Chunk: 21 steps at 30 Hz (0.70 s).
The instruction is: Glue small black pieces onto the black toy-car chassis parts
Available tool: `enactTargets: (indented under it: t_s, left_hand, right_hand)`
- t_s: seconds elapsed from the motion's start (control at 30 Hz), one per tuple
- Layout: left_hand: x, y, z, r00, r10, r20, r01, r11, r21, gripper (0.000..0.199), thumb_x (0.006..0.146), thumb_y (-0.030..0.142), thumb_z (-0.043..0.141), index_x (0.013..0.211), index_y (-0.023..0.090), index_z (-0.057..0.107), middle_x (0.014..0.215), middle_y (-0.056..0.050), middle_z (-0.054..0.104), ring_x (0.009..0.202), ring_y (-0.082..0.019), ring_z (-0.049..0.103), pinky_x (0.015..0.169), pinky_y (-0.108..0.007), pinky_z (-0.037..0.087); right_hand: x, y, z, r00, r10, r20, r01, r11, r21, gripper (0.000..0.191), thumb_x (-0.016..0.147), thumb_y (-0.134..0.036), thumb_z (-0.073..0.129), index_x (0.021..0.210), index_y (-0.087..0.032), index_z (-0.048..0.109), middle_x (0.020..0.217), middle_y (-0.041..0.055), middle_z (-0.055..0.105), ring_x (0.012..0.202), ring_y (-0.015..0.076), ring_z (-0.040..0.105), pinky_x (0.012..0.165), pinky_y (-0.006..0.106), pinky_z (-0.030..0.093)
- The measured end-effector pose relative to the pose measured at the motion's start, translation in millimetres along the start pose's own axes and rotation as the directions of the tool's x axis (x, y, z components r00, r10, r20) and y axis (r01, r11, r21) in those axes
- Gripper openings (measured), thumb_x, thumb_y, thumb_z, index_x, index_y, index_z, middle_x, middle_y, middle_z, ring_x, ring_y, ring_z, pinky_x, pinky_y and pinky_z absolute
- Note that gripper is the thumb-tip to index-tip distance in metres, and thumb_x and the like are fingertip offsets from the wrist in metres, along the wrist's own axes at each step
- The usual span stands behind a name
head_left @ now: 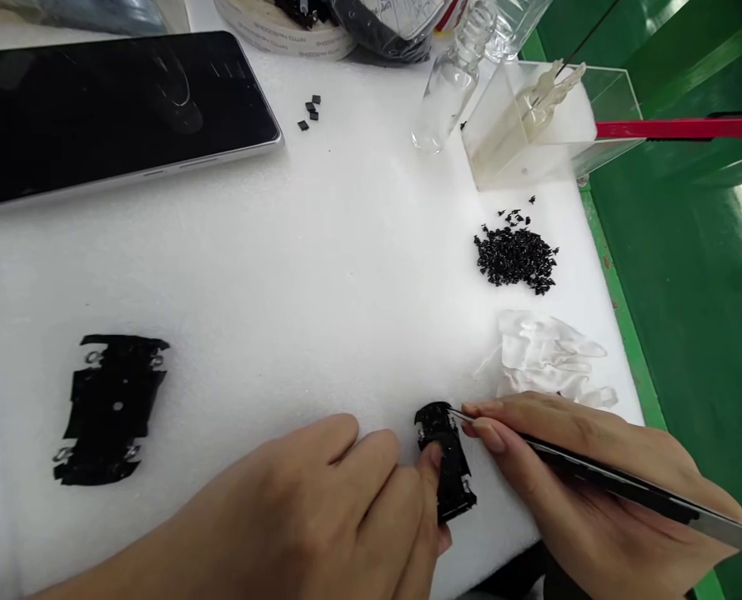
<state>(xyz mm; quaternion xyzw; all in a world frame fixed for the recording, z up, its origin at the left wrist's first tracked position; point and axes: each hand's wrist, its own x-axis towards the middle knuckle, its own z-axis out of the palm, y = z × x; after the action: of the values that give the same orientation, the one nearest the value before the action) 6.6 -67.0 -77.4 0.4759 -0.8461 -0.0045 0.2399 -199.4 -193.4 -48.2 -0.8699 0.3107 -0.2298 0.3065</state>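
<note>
Between the fingers of my left hand (339, 508) is a small black part shaped like a toy car chassis (451, 479), with notches along its sides. The thumb presses on its face, and the fingers hide its left side. My right hand (596, 483) is closed around a pair of dark tweezers (621, 482). Their pointed metal tips meet the upper right end of the chassis; I cannot tell whether anything tiny is between them. Another black chassis-shaped piece (113, 412), with pale loops at its notches, lies flat at the left.
A heap of tiny black parts (514, 258) lies at the right, above crumpled white tissue (552, 354). Farther back are a clear box (502, 158), a glass bottle (446, 100), several small black squares (312, 108), a tape roll (283, 37) and a phone (114, 108).
</note>
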Motion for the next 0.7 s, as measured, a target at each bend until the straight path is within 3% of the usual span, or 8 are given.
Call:
enactTargets:
  t_s: [0.3,0.47,0.7]
  left_hand:
    - [0.1,0.6,1.0,1.0,-0.008,0.006,0.008,1.0,-0.017,0.025,0.096,0.028,0.083,0.113,0.011,0.077,0.078,0.0,0.063,0.065,-0.019,0.052,0.042,-0.039,0.042]
    - [-1.4,0.7,-1.1,1.0,-0.018,0.024,0.019,0.999,-0.027,0.026,0.095,0.028,0.083,0.115,0.012,0.077,0.079,0.001,0.062,0.065,-0.019,0.052,0.042,-0.041,0.041]
    - [-1.1,-0.4,-2.4,1.0,0.0,0.023,0.0,1.0,-0.023,0.031,0.096,0.028,0.082,0.119,0.009,0.077,0.08,0.0,0.065,0.065,-0.02,0.054,0.043,-0.041,0.042]
  right_hand:
    - [10.0,-5.2,4.4,0.999,-0.043,-0.03,0.044,0.998,0.036,0.012,0.094,-0.007,0.082,0.098,-0.019,0.082,0.093,-0.0004,0.086,0.073,0.0138,0.082,0.069,0.018,0.07]
    - [13.3,-5.1,2.4,0.996,-0.078,-0.054,0.079,0.997,0.024,0.009,0.093,-0.008,0.082,0.097,-0.016,0.084,0.088,0.0011,0.086,0.069,0.0138,0.081,0.069,0.015,0.069]
    - [7.1,-4.5,3.2,0.998,-0.008,-0.064,0.012,0.998,0.066,0.014,0.098,-0.008,0.075,0.101,-0.018,0.084,0.093,0.0001,0.086,0.071,0.0134,0.081,0.067,0.021,0.069]
